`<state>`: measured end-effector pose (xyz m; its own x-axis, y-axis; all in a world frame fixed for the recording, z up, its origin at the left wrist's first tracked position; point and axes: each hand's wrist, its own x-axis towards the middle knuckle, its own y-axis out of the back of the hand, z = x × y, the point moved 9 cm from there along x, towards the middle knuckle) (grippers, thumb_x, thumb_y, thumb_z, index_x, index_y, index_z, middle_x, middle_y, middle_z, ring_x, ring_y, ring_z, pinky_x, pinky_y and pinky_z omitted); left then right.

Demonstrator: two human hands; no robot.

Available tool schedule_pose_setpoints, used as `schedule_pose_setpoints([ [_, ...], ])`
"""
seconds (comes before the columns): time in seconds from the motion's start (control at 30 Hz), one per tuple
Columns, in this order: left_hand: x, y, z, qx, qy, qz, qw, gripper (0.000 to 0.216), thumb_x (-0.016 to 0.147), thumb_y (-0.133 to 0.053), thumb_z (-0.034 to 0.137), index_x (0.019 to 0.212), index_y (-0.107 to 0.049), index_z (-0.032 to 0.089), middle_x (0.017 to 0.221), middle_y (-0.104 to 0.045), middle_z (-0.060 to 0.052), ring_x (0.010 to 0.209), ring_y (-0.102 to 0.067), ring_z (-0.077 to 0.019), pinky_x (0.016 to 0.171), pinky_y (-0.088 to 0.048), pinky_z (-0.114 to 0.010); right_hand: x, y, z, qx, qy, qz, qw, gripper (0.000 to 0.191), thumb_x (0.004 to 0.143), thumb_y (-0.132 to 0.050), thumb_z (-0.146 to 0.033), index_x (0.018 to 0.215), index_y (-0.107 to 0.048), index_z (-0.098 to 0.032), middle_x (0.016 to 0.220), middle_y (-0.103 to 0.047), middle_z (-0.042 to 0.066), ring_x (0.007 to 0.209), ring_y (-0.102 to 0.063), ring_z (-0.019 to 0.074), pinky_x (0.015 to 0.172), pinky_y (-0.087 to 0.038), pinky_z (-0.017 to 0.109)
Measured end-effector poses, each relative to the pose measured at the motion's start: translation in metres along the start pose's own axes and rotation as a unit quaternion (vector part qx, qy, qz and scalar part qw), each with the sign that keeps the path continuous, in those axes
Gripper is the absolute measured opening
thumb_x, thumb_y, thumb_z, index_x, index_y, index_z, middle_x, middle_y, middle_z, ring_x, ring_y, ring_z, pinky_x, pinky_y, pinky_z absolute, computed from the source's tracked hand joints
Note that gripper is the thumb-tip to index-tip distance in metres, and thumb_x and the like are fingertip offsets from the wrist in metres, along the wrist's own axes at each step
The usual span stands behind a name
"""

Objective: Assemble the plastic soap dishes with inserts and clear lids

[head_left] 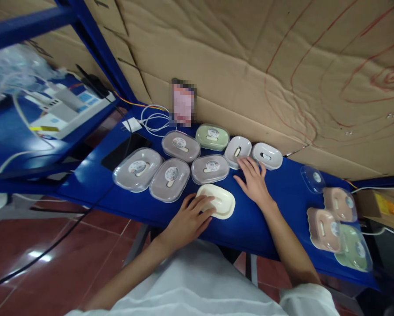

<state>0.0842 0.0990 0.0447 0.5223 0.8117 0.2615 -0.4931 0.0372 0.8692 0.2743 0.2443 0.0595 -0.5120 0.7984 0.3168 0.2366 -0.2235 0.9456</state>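
My left hand [189, 218] lies flat with fingers spread on the near edge of an open cream soap dish [220, 199] on the blue table [272, 219]. My right hand [254, 180] rests open on the table, fingertips touching a white dish [237, 151], with another white dish [267, 156] just right of it. Behind them stand several lidded dishes: a green one [212, 136], mauve ones [180, 146] [210, 169], and clear-lidded grey ones [170, 179] [137, 168].
At the table's right end lie a loose clear lid [313, 178], two pink dishes [324, 229] [340, 203] and a green dish [355, 249]. A black phone [126, 151], a charger with white cable [152, 119] and a blurred card [183, 104] sit at the back. Cardboard wall behind; blue shelving left.
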Motion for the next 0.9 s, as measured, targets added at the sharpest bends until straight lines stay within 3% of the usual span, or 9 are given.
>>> schedule_pose_setpoints([
  [0.13, -0.001, -0.001, 0.0, 0.0, -0.001, -0.003, 1.0, 0.027, 0.107, -0.058, 0.022, 0.13, -0.07, 0.025, 0.154, -0.063, -0.009, 0.139, -0.059, -0.0292, 0.122, -0.04, -0.056, 0.005, 0.002, 0.009, 0.028, -0.027, 0.043, 0.998, 0.036, 0.11, -0.055, -0.044, 0.137, -0.073, -0.027, 0.118, -0.074, 0.012, 0.122, -0.064, 0.0314, 0.117, -0.038, 0.056],
  [0.23, -0.002, -0.001, -0.001, -0.002, -0.001, 0.001, 1.0, 0.028, 0.107, -0.057, 0.022, 0.131, -0.07, 0.025, 0.154, -0.062, -0.01, 0.14, -0.059, -0.0287, 0.123, -0.04, -0.055, -0.008, 0.021, 0.021, 0.104, -0.049, 0.099, 0.988, 0.031, 0.111, -0.051, -0.037, 0.114, -0.08, -0.027, 0.111, -0.072, 0.01, 0.112, -0.066, 0.0271, 0.107, -0.049, 0.047],
  [0.33, -0.003, 0.0, 0.0, -0.001, -0.004, 0.01, 1.0, 0.028, 0.107, -0.057, 0.021, 0.131, -0.07, 0.026, 0.154, -0.063, -0.01, 0.139, -0.06, -0.0282, 0.122, -0.041, -0.055, -0.02, 0.028, 0.022, 0.116, -0.052, 0.085, 0.988, 0.033, 0.111, -0.05, -0.041, 0.129, -0.075, -0.026, 0.128, -0.072, 0.012, 0.122, -0.065, 0.0282, 0.109, -0.049, 0.047],
  [0.43, -0.003, 0.001, -0.001, 0.002, -0.005, 0.019, 1.0, 0.025, 0.108, -0.056, 0.022, 0.129, -0.07, 0.025, 0.152, -0.064, -0.01, 0.137, -0.061, -0.0287, 0.12, -0.042, -0.055, -0.019, 0.013, 0.013, 0.061, -0.026, 0.007, 0.998, 0.048, 0.11, -0.052, -0.05, 0.152, -0.059, -0.027, 0.15, -0.065, 0.014, 0.141, -0.056, 0.0332, 0.119, -0.039, 0.053],
  [0.5, -0.002, 0.002, 0.0, 0.003, -0.008, 0.024, 1.0, 0.024, 0.108, -0.056, 0.022, 0.128, -0.07, 0.024, 0.151, -0.065, -0.011, 0.137, -0.061, -0.029, 0.12, -0.043, -0.056, -0.012, 0.003, 0.012, 0.029, -0.026, -0.024, 0.999, 0.053, 0.111, -0.05, -0.05, 0.157, -0.054, -0.025, 0.148, -0.066, 0.014, 0.141, -0.054, 0.0342, 0.12, -0.035, 0.055],
  [0.6, -0.001, 0.003, 0.001, 0.003, -0.013, 0.024, 1.0, 0.025, 0.108, -0.055, 0.022, 0.128, -0.07, 0.024, 0.151, -0.064, -0.012, 0.137, -0.061, -0.0286, 0.12, -0.042, -0.055, 0.003, -0.006, 0.017, -0.008, -0.037, -0.043, 0.998, 0.055, 0.109, -0.052, -0.051, 0.156, -0.056, -0.021, 0.137, -0.07, 0.017, 0.132, -0.059, 0.0353, 0.119, -0.034, 0.057],
  [0.77, -0.001, 0.004, 0.002, -0.005, -0.012, 0.02, 1.0, 0.025, 0.108, -0.055, 0.021, 0.129, -0.068, 0.024, 0.152, -0.064, -0.011, 0.138, -0.06, -0.0278, 0.12, -0.041, -0.055, 0.022, -0.01, 0.012, 0.028, 0.021, -0.061, 0.998, 0.051, 0.112, -0.047, -0.049, 0.148, -0.061, -0.016, 0.151, -0.065, 0.02, 0.15, -0.05, 0.036, 0.127, -0.023, 0.062],
  [0.9, -0.001, 0.004, 0.0, -0.009, -0.002, 0.026, 1.0, 0.024, 0.109, -0.055, 0.021, 0.128, -0.069, 0.024, 0.151, -0.064, -0.01, 0.137, -0.06, -0.0278, 0.12, -0.041, -0.054, 0.028, 0.002, 0.018, 0.069, 0.006, -0.051, 0.996, 0.051, 0.114, -0.039, -0.048, 0.146, -0.061, -0.015, 0.143, -0.071, 0.019, 0.141, -0.062, 0.0325, 0.128, -0.024, 0.059],
])
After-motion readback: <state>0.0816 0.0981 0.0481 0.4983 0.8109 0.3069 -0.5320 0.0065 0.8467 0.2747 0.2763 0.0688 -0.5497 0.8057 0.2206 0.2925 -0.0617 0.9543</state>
